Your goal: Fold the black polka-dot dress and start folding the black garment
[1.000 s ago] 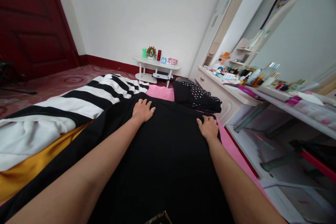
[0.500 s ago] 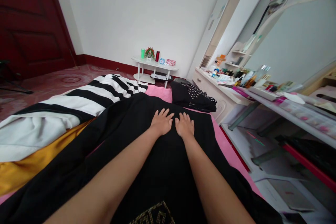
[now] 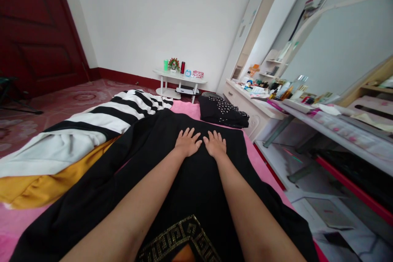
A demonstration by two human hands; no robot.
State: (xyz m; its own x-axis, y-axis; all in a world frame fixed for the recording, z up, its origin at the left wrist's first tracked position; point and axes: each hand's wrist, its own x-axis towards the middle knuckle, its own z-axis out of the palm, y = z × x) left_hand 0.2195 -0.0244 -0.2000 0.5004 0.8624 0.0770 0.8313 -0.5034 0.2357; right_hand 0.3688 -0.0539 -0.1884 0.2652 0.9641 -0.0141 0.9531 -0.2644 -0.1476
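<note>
A black long-sleeved top lies spread out in front of me, with a gold key-pattern print near the bottom of the view. My left hand rests palm down on its far part, fingers spread. Close beside it, my right hand is also flat on the cloth with its fingers apart. Neither hand grips anything. To the left lies a striped black, white and mustard garment. Beyond my right hand sits a folded black garment with white studs.
Pink bedding shows under the clothes. A small white table with a plant and cups stands by the wall. On the right is a dressing table crowded with bottles, beneath a mirror. A dark red door is at the left.
The view has shifted slightly, showing more of the gold print and more pink bedding at lower left. Both hands stay flat on the black top in nearly the same place.
</note>
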